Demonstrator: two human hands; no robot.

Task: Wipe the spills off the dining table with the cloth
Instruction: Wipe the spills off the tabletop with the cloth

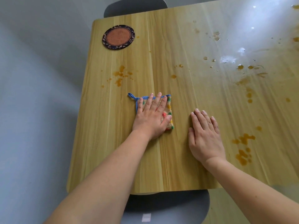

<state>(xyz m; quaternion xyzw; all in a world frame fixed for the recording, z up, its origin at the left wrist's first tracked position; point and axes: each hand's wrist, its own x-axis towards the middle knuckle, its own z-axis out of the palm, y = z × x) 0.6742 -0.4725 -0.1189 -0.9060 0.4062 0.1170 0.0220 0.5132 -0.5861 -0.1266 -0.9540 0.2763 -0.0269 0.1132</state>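
**Cloth flat under left palm, spills not yet reached**

Small square terry cloth with blue trim and coloured checks (166,110) lies on pale wood-grain dining table (161,54). Left hand (152,117) presses it, fingers straight. Right hand (205,136) flat on bare wood just right of cloth, holding nothing. Orange spills (120,75) beyond cloth; more far right. Judged soft, light, likely to bunch; press mid-cloth.

A round coaster (118,37) with a dark leaf-patterned rim and an orange-brown middle lies flat near the far left corner. A grey chair (135,6) stands at the far edge, another grey chair (168,207) at the near edge, both on a pale grey floor (37,94).
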